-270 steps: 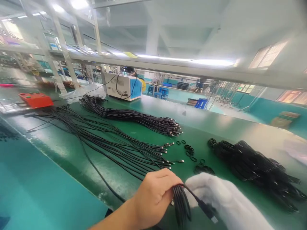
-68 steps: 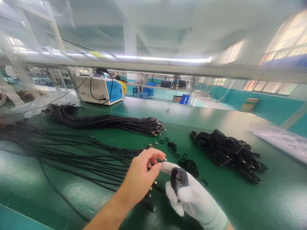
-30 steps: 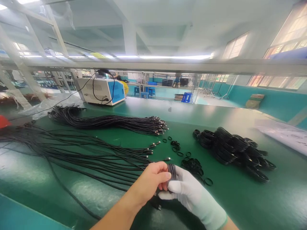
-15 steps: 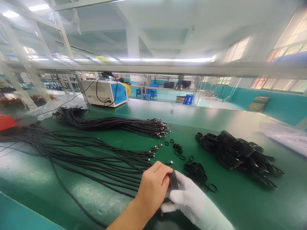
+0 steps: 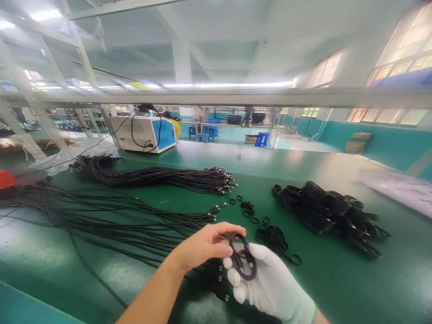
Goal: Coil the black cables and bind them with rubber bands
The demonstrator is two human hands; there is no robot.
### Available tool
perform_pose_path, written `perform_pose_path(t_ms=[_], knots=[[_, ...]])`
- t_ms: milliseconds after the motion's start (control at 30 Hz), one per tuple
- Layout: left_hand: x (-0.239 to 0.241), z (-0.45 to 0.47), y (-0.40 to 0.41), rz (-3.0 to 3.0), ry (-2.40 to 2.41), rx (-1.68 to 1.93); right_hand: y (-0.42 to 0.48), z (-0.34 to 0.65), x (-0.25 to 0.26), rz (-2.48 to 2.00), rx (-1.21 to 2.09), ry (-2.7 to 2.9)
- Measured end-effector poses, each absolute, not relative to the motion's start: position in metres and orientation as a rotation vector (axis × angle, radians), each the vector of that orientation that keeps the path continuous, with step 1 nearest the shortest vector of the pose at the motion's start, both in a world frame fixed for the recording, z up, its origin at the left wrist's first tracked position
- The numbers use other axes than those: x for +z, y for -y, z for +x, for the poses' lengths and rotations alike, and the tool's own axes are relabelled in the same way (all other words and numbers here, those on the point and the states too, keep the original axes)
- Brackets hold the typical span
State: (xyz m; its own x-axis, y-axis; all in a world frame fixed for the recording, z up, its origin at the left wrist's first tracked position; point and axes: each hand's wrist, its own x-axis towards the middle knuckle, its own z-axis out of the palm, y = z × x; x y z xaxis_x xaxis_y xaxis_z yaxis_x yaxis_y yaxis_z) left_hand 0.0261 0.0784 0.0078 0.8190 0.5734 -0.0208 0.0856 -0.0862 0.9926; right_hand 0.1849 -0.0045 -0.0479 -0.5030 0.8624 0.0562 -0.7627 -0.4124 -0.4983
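My right hand, in a white glove, holds a black cable wound into a small coil against its fingers. My bare left hand touches the top of that coil with thumb and fingertips pinched on it. Both hands hover over the near edge of the green bench. Loose black rubber bands lie just beyond the hands. Straight black cables are spread out to the left, their plug ends pointing toward my hands.
A tied bundle of long cables lies further back. A heap of coiled cables sits at the right. A white and blue machine stands at the back left. Clear plastic sheet lies far right.
The cable went from a hanging loop held in my left hand to a tight coil in the gloved right hand. In the last half second my left hand opened off the coil, showing its round face.
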Motion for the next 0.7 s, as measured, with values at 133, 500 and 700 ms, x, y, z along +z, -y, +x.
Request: perform_pose_path(t_ms=[133,500,700], knots=[[-0.001,0.025,-0.080,1.567,-0.540,0.431,0.005,0.181,-0.046,-0.399,1.922,0.654],[-0.005,0.031,-0.076,1.706,-0.716,0.565,0.001,0.180,-0.048,-0.664,1.711,0.812],[-0.008,0.027,-0.084,1.673,-0.779,0.746,0.001,0.190,-0.037,-0.966,1.491,0.950]])
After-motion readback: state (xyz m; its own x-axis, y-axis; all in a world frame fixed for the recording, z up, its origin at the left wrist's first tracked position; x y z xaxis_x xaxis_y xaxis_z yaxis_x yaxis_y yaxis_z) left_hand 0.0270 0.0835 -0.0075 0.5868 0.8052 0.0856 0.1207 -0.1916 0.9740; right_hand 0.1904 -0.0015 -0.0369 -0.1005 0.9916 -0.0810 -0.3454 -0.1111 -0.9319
